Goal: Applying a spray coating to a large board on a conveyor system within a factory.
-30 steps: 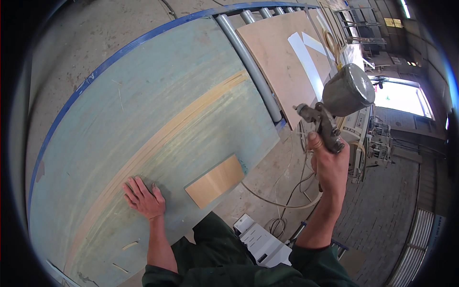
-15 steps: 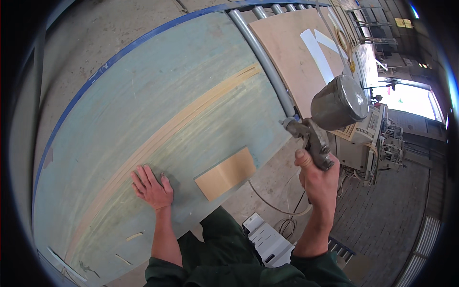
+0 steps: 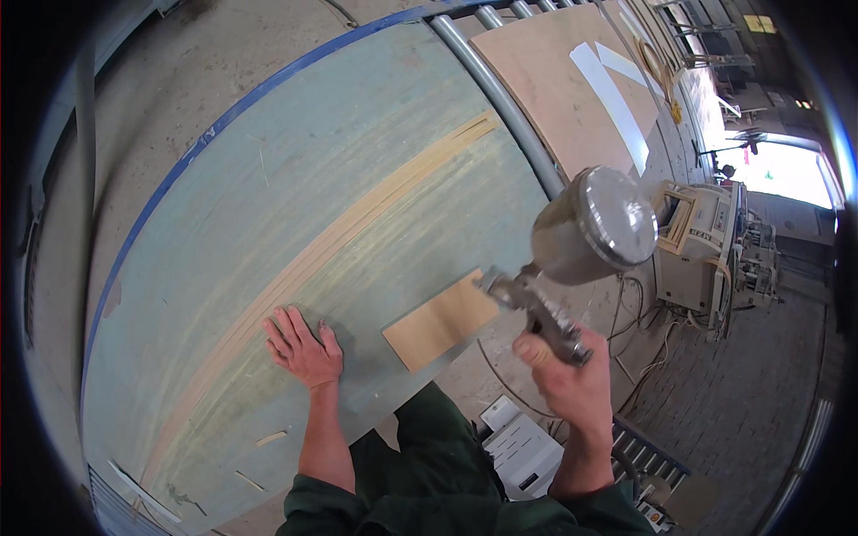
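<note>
My left hand [image 3: 305,347] lies flat with fingers spread on the worn green-blue tabletop [image 3: 232,196], its fingertips at the edge of long thin wood strips [image 3: 335,234]. These strips lie side by side in a bundle that looks curved across the table. My right hand [image 3: 569,373] is wrapped round the handle of a spray gun [image 3: 545,323], raised near the table's front edge. A round metal cup [image 3: 585,228] sits on top of the gun, tilted. The nozzle points left, over the end of a flat wooden board [image 3: 436,323] on the table.
A metal roller [image 3: 496,98] borders the table's far right, with a brown panel [image 3: 567,85] bearing white strips [image 3: 612,107] beyond it. A machine [image 3: 697,241] stands at right. Hoses trail over the floor. Small wood offcuts [image 3: 271,439] lie near the table's front left.
My right hand has brought the spray gun leftward and lower, bringing its nozzle to the wooden board. My left hand stays on the strips. The whole view has shifted slightly.
</note>
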The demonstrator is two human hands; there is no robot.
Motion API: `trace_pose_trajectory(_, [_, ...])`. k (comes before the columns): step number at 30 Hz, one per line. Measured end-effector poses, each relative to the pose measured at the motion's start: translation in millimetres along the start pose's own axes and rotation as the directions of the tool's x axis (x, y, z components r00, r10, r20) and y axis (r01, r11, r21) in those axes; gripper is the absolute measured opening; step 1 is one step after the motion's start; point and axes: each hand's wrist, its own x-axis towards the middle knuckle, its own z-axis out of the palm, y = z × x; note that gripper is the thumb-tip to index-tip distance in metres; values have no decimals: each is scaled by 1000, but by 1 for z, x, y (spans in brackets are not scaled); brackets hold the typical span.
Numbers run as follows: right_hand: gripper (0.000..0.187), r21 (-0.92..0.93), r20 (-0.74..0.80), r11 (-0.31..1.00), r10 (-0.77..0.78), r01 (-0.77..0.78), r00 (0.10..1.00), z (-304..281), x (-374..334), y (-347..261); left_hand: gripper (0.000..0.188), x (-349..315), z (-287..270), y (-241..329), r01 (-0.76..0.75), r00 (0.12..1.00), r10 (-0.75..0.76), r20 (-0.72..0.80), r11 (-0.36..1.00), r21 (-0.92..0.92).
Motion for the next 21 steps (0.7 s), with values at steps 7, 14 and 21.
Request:
trace_pose_trajectory(7, [33, -43, -199, 997, 52, -62, 979, -25, 47, 8, 70, 0, -1, 1, 2, 1000, -3, 20, 999, 35])
trace_pose_trajectory(14, [36, -39, -365, 998, -66, 56, 928, -43, 77, 17, 70, 1, 1, 3, -15, 1000, 14, 2, 997, 74])
trace_pose_trajectory(21, [34, -29, -455, 999, 17, -34, 890, -48, 71, 21, 70, 1, 0, 4, -15, 1000, 16, -8, 999, 36])
